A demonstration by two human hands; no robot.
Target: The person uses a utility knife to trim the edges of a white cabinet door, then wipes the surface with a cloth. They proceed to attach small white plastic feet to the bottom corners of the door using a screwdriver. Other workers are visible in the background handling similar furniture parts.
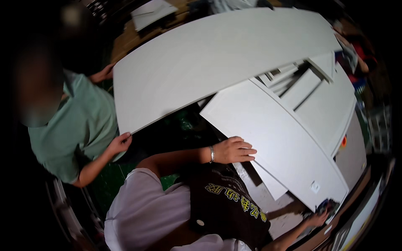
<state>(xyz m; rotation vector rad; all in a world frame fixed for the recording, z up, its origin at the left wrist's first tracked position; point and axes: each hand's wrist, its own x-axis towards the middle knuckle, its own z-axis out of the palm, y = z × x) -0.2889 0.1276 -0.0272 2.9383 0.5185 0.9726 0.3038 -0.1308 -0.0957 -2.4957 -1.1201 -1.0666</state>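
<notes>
Resting flat on two, perhaps three, white boards (pixel 272 125): left hand (pixel 234 150).

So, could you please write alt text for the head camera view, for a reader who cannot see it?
Seen from above, a person rests the left hand on a white panel and the right hand grips its lower corner. A co-worker in a green shirt holds a larger white board by its end. Narrow white strips lie between the boards.
</notes>
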